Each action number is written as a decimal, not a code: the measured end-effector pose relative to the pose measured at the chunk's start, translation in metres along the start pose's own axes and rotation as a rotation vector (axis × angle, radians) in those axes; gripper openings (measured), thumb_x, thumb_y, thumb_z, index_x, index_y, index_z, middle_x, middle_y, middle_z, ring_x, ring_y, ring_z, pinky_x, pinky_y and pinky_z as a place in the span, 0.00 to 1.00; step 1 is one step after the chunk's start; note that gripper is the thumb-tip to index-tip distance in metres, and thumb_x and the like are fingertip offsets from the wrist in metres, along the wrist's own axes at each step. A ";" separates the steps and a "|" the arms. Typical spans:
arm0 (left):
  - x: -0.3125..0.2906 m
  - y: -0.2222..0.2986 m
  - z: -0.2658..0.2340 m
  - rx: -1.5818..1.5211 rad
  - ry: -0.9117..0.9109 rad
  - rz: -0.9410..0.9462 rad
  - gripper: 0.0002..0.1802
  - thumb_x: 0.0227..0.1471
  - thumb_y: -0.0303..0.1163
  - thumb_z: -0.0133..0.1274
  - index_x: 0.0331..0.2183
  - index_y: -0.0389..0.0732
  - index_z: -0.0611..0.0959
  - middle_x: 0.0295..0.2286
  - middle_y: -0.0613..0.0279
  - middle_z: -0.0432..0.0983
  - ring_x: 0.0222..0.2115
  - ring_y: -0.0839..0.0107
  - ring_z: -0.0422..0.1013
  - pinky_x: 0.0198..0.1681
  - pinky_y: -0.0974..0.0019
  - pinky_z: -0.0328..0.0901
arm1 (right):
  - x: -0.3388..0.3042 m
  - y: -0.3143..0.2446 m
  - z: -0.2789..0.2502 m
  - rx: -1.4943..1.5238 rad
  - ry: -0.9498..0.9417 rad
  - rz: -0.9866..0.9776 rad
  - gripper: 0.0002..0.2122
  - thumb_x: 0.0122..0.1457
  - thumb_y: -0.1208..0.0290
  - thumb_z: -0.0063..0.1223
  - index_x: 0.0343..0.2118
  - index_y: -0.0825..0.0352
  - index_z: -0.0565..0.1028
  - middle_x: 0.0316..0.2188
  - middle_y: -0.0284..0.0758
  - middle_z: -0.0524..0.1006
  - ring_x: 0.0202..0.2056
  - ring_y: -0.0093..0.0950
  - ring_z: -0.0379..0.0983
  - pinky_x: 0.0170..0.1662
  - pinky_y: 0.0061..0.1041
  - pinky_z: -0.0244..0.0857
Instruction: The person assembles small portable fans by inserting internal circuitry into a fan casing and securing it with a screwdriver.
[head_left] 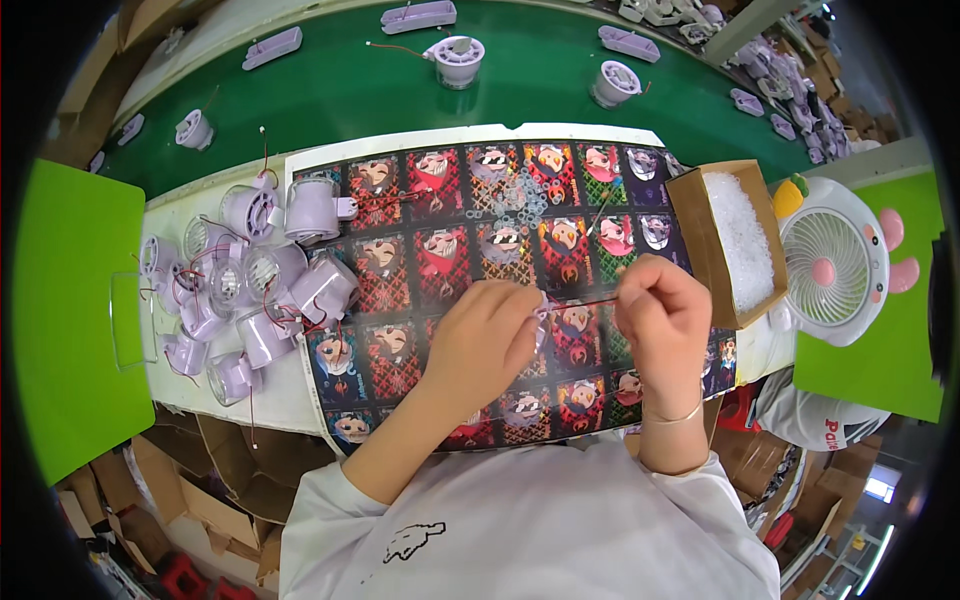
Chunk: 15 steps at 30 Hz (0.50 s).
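Observation:
My left hand (485, 335) is closed around a small pale purple plastic part (543, 322), mostly hidden by the fingers. From that part, thin red and dark wires (582, 301) stretch to the right. My right hand (662, 310) pinches their far end between thumb and fingers. Both hands are over a sheet printed with cartoon cards (380, 300). Beyond them on the sheet lies a loose pile of small clear rings (520, 197), with a thin pale rod (600, 212) to its right.
Several pale purple round housings with wires (250, 280) are heaped at the left. A cardboard box (700, 235) of small clear pieces stands at the right, beside a white fan (828, 262). Behind, a green belt (350, 90) carries more purple parts. Green panels (80, 300) flank the table.

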<state>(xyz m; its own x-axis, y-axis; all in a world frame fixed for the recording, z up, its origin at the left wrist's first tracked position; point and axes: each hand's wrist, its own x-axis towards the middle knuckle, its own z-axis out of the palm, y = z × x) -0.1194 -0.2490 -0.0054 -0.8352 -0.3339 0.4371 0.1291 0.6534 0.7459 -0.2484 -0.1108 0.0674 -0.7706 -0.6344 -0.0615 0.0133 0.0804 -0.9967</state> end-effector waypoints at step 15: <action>-0.006 -0.007 0.007 -0.357 -0.039 -0.271 0.19 0.47 0.22 0.49 0.43 0.33 0.80 0.31 0.52 0.76 0.32 0.55 0.70 0.37 0.57 0.65 | -0.002 0.041 0.021 -0.512 -0.296 -0.502 0.11 0.48 0.87 0.53 0.35 0.70 0.78 0.31 0.39 0.74 0.28 0.31 0.73 0.31 0.26 0.67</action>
<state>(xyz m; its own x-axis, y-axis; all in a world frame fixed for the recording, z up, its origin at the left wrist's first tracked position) -0.1187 -0.2471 -0.0168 -0.8830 -0.4303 0.1874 0.0731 0.2684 0.9605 -0.2331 -0.1228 0.0257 -0.4034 -0.8620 0.3070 -0.6441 0.0292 -0.7644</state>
